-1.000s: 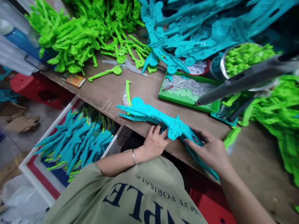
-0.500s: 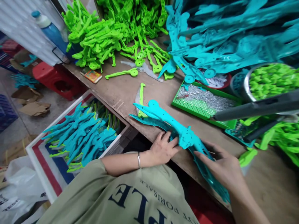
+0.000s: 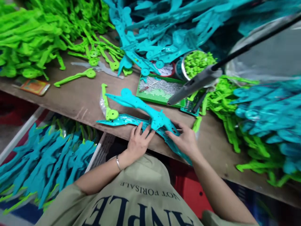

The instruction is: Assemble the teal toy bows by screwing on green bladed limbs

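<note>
Two long teal plastic shell halves lie at the table's front edge. The upper half (image 3: pixel 157 118) is lifted and angled over the lower half (image 3: pixel 122 119), their left ends apart. My right hand (image 3: pixel 185 140) grips the right end of the upper half between thumb and fingers. My left hand (image 3: pixel 139 140) has its fingers curled over the lower half near the middle, pressing it at the table edge. A bright green arm-shaped part with a round end (image 3: pixel 111 113) stands against the lower half's left portion. The inside between the halves is mostly hidden.
A green basket of small metal screws (image 3: pixel 162 89) holds a screwdriver (image 3: pixel 149 85). A grey-handled tool (image 3: pixel 195 86) hangs in front of it. Green parts (image 3: pixel 30 40) and teal parts (image 3: pixel 169 28) are heaped behind. A phone (image 3: pixel 35 87) lies left; a crate of teal assemblies (image 3: pixel 47 157) stands below.
The view has turned to the right. The left ends of the two teal halves are farther apart, the upper one raised off the lower. Both hands keep their places on the pieces.
</note>
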A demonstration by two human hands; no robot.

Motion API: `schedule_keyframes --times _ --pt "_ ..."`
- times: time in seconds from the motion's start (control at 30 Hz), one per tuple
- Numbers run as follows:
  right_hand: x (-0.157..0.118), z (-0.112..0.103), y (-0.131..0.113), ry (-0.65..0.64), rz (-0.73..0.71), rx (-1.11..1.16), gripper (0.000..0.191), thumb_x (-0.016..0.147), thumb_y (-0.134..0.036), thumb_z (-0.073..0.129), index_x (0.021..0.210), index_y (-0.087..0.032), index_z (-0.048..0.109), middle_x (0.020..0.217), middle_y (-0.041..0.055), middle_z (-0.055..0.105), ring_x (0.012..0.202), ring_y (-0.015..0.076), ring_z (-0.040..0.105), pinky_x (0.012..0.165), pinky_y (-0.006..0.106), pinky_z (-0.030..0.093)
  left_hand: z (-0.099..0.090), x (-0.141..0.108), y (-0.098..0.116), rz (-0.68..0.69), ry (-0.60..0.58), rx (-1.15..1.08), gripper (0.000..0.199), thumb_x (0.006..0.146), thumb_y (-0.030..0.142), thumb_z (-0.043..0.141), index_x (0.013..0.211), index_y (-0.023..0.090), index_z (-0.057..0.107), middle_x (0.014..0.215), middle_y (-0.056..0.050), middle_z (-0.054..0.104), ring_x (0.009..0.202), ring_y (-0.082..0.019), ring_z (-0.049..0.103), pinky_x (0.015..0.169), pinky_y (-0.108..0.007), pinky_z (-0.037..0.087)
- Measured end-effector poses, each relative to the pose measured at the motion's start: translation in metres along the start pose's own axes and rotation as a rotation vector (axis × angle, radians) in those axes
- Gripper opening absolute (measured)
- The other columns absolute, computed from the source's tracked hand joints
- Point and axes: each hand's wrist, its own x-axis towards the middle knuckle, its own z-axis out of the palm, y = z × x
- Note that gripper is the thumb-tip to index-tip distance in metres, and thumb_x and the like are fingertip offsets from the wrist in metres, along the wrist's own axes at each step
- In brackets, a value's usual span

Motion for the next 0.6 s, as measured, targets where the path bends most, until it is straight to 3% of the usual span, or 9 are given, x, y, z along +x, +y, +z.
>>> schedule_keyframes --times 0.13,0.23,0.33,0.43,0.5,0.6 --pt "0.003 0.004 -0.005 -0.037 -0.018 -0.074 0.052 0.077 -0.030 0.069 0.127 -0.016 0.071 0.123 0.0158 0.076 0.111 0.0322 0.073 0.101 0.050 0.057 0.000 0.001 -0.003 0.002 0.019 -0.007 0.051 0.098 0.018 0.056 0.147 0.030 0.058 0.136 -0.012 0.068 0.139 -0.036 0.050 0.107 -0.051 0.044" --pt "0.009 -0.004 -0.009 -0.038 -0.075 -0.103 0.045 0.082 -0.031 0.069 0.125 -0.017 0.071 0.122 0.0154 0.076 0.113 0.0330 0.072 0.101 0.052 0.056 0.002 0.003 -0.005 -0.010 0.026 0.009 0.050 0.098 0.018 0.054 0.146 0.029 0.060 0.133 -0.013 0.069 0.139 -0.037 0.051 0.106 -0.051 0.044" --pt "0.019 -0.022 -0.018 0.065 -0.197 -0.103 0.033 0.091 -0.034 0.061 0.119 -0.020 0.072 0.120 0.0130 0.077 0.112 0.0306 0.072 0.100 0.051 0.057 0.001 0.005 -0.004 0.003 0.037 0.030 0.049 0.098 0.018 0.055 0.145 0.029 0.061 0.129 -0.013 0.070 0.138 -0.037 0.051 0.105 -0.050 0.044" --pt "0.036 -0.030 -0.034 0.135 -0.369 -0.137 0.030 0.096 -0.024 0.052 0.119 -0.022 0.070 0.120 0.0110 0.076 0.112 0.0273 0.071 0.100 0.048 0.056 -0.001 0.005 -0.002 0.020 0.050 0.053 0.048 0.097 0.018 0.058 0.143 0.028 0.062 0.127 -0.011 0.071 0.134 -0.039 0.053 0.102 -0.050 0.044" --pt "0.052 -0.021 -0.048 0.097 -0.506 -0.182 0.034 0.095 -0.015 0.047 0.122 -0.020 0.068 0.124 0.0129 0.073 0.117 0.0271 0.068 0.102 0.048 0.055 -0.002 0.005 -0.001 0.013 0.062 0.058 0.047 0.096 0.018 0.059 0.142 0.028 0.063 0.126 -0.009 0.072 0.132 -0.038 0.054 0.101 -0.049 0.045" --pt "0.082 0.010 -0.073 -0.017 -0.648 -0.292 0.043 0.091 -0.002 0.038 0.120 -0.016 0.067 0.125 0.0166 0.070 0.118 0.0285 0.063 0.100 0.046 0.052 -0.002 0.005 0.000 -0.005 0.089 0.054 0.043 0.096 0.018 0.060 0.138 0.027 0.066 0.124 -0.007 0.073 0.130 -0.038 0.055 0.101 -0.048 0.045"
